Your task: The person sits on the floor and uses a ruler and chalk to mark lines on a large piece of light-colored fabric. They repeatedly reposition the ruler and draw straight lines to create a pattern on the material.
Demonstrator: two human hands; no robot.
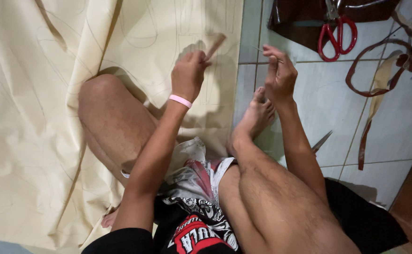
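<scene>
Our left hand [188,75] gripped a pencil-like stick [214,46]; right hand [279,73] fingers pinched a thin needle [262,50]. The cream sheet [36,117] already bore outlines, uncut; red scissors [338,35] lay unused.

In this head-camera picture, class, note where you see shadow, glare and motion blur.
Head view: the left hand throws a soft shadow on the cream sheet; the brown stick in its grip is motion-blurred; the right hand pinches a thin needle-like thing, barely resolved; the red scissors look sharp; the floor tiles show pale, even sheen, no hard glare.
</scene>
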